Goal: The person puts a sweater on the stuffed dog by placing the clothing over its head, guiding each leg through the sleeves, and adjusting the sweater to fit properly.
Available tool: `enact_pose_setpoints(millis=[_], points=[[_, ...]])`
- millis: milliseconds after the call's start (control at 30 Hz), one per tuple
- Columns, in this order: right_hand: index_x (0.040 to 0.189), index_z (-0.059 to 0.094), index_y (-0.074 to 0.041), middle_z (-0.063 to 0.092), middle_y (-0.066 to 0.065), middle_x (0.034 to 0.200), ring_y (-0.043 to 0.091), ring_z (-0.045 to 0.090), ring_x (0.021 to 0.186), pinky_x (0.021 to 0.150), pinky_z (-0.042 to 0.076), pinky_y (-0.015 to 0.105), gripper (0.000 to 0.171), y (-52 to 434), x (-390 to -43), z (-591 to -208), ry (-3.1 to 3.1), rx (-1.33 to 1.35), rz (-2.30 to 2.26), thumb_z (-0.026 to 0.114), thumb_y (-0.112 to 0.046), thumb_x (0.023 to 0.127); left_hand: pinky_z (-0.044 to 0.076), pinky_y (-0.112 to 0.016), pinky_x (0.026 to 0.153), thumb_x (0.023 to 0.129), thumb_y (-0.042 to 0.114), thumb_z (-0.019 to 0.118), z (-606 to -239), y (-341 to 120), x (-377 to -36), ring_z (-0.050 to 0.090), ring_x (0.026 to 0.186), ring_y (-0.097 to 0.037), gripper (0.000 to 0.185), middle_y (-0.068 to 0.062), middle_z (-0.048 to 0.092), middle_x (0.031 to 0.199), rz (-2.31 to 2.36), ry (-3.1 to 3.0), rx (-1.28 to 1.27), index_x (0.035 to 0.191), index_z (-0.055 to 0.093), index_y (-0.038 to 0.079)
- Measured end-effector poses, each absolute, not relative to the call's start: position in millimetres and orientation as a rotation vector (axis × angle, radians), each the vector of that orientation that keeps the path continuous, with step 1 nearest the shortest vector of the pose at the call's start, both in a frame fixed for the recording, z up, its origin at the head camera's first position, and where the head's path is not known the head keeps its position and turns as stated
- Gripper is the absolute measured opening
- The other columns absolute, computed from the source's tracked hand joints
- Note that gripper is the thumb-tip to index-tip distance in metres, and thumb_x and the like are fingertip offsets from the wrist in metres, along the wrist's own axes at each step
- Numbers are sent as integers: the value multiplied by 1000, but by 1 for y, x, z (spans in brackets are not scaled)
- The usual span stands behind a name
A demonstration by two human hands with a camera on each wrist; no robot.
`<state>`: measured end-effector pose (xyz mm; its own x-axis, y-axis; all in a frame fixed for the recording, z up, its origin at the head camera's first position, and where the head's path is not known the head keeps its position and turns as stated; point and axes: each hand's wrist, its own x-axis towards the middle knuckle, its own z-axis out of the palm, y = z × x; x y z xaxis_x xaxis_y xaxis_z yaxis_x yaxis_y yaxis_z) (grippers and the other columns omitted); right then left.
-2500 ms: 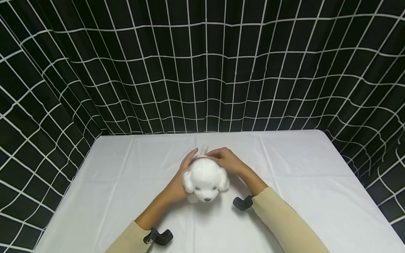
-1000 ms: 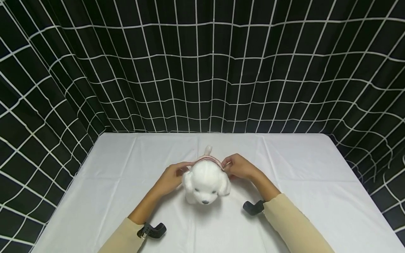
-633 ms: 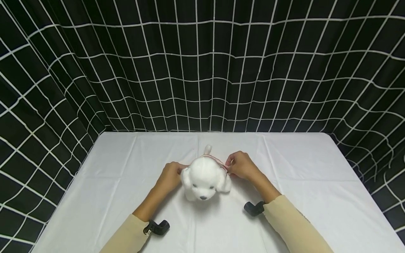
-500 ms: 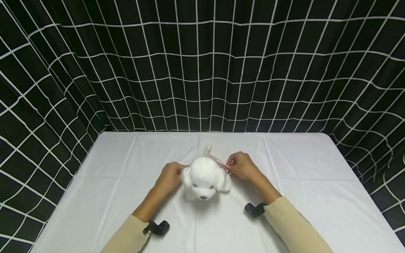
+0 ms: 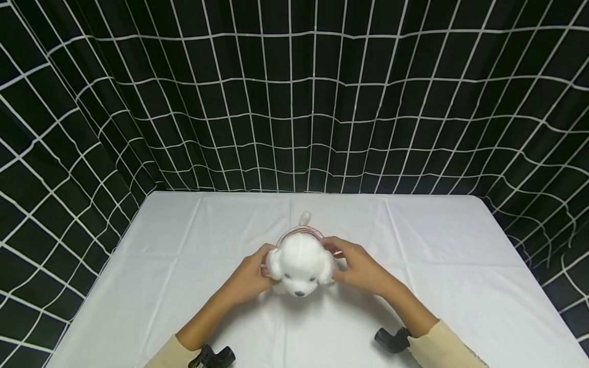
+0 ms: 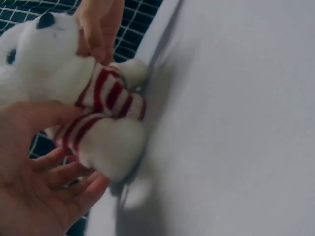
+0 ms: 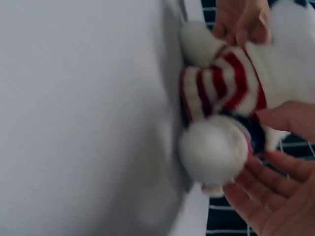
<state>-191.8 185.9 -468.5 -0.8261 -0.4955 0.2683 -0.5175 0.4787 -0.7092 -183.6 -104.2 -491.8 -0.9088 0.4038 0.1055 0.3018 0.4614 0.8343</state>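
Observation:
A white plush dog (image 5: 301, 258) stands on the table, its face toward me. It wears a red-and-white striped knit sweater (image 7: 231, 81); a band of it shows behind the head in the head view. My left hand (image 5: 250, 276) holds one side of the dog, thumb on the chest by a foreleg (image 6: 115, 147) and fingers behind that leg. On the opposite side my right hand (image 5: 363, 268) holds it too, thumb at the sweater's front edge and fingers around the back of the other foreleg (image 7: 211, 150). The dog's ears partly cover the fingers in the head view.
A white cloth with fold lines covers the table (image 5: 193, 296). Black curtains (image 5: 303, 102) with a white grid surround it at the back and sides. A black wrist device (image 5: 393, 340) sits by the right sleeve, and another (image 5: 213, 357) by the left.
The right hand has let go of the sweater edge it pulled outward and moved nearer the dog's side. The left hand has shifted down beside the ear. The striped band lies close over the back.

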Motion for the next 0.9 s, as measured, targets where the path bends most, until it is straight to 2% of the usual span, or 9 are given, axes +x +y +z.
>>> enact_pose_setpoints(millis=[133,267,333,500,567,800,900], points=[[136,53,0,67,14,122,33,65,112,95,53,50,71,177,-186,-474,-2694,898,1194,83,1,72,54,-48,93,82,12,83,-498,-96,-184,68,111,-30,62,-16,69,122,1375,2642,750,132,46,8],[135,52,2,62,17,126,35,61,119,101,49,52,68,171,-183,-478,-2685,822,1134,84,0,75,55,-43,92,84,14,83,-501,-89,-186,68,110,-27,59,-13,69,120,1328,2718,784,128,45,10],[133,52,2,62,17,124,36,61,117,101,49,53,66,168,-183,-479,-2677,799,1105,84,-1,76,57,-40,88,83,14,84,-501,-86,-187,70,105,-24,57,-10,70,115,1318,2740,784,125,45,10],[131,51,-1,71,16,110,30,71,98,83,57,46,61,164,-183,-479,-2692,783,1087,83,-6,79,58,-31,72,83,12,81,-496,-83,-188,69,81,-16,49,-3,71,97,1276,2797,787,119,49,10],[133,50,-1,73,17,108,28,72,95,80,58,43,59,164,-183,-479,-2715,772,1114,80,-9,82,57,-29,69,83,12,80,-494,-82,-189,68,76,-14,46,-2,71,93,1262,2814,775,118,50,10],[146,40,2,76,13,94,13,67,78,71,54,34,67,166,-180,-480,-2812,711,1193,70,-9,87,55,-27,66,84,19,80,-497,-83,-187,65,75,-10,44,1,69,90,1259,2815,725,114,48,12],[148,39,1,76,12,92,13,68,76,69,54,33,72,166,-177,-480,-2844,669,1177,73,-10,86,56,-28,73,85,21,81,-501,-83,-187,67,82,-11,47,1,70,96,1303,2780,723,117,47,13]])
